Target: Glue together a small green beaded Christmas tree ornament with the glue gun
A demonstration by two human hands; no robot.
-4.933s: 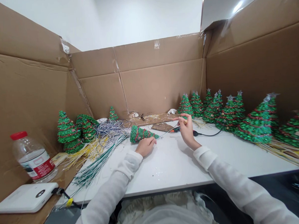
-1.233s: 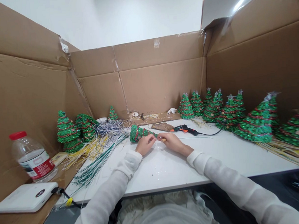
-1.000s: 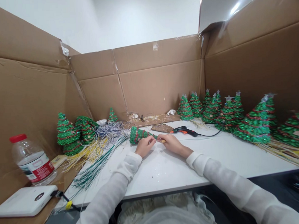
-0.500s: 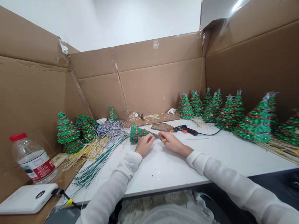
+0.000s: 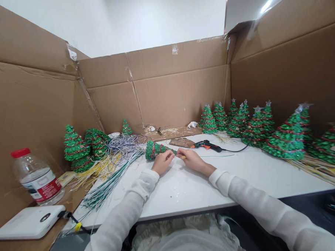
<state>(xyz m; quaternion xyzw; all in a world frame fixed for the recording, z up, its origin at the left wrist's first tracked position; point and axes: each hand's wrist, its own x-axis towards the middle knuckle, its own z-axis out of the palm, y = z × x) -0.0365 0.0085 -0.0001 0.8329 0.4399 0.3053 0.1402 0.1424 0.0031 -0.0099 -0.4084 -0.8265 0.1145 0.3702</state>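
A small green Christmas tree [image 5: 154, 149] with a red garland lies on its side on the white table, its base to the left and its narrow tip to the right. My left hand [image 5: 162, 162] is closed in a pinch near the tip, its fingers against the tree. Just right of it, my right hand [image 5: 193, 161] is also pinched together at the tip. A small yellowish piece [image 5: 183, 157] shows under its fingers. From behind this hand a thin green wire [image 5: 223, 155] runs out to the right. My fingertips hide the exact grip.
Beyond my right hand lies a black and orange glue gun [image 5: 208, 145], next to a brown slab [image 5: 182, 142]. Wire bundles [image 5: 111, 179] spread at left, near a bottle [image 5: 38, 179] and a white power bank [image 5: 30, 222]. Several finished trees [image 5: 284, 139] stand at right.
The green wire's free end has shifted slightly left, toward my right hand. Both hands stay pinched at the tip with hardly any movement, and the tree keeps its place.
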